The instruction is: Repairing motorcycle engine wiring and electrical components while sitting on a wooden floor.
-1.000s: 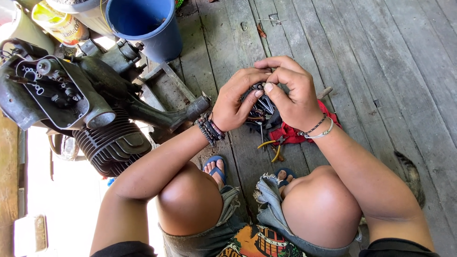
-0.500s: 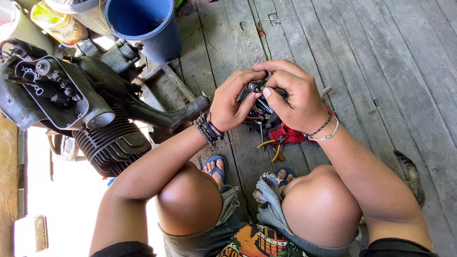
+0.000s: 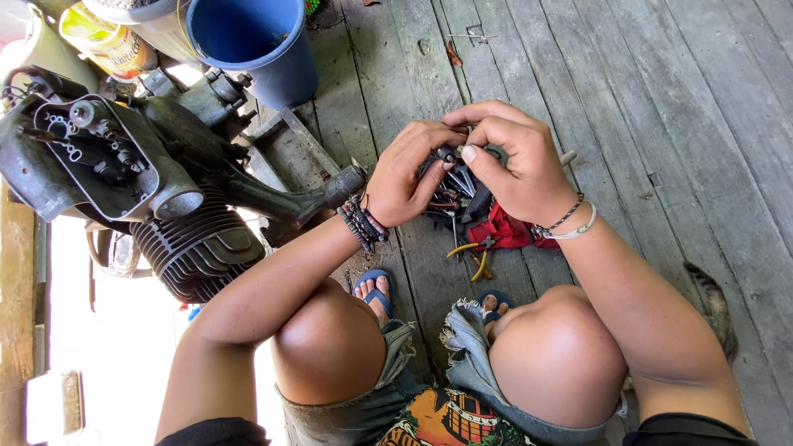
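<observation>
Pinching a small dark metal part [image 3: 453, 154] between them above a heap of tools [image 3: 456, 194] on weathered grey planks [image 3: 628, 91], left hand [image 3: 406, 175] and right hand [image 3: 514, 161] clamp fingertips together, finned engine [image 3: 157, 198] close leftward.

Grey weathered floorboards [image 3: 628, 91]. Blue bucket [image 3: 252, 41] just above the dark grey engine [image 3: 140, 173]; yellow can [image 3: 103, 41] to the bucket's left. Red cloth [image 3: 508, 231] right of the engine, yellow-handled pliers [image 3: 471, 258] at its edge. Blue sandals [image 3: 376, 289]. Faded denim shorts [image 3: 471, 347]. Black-and-red beaded bracelets [image 3: 362, 223].
</observation>
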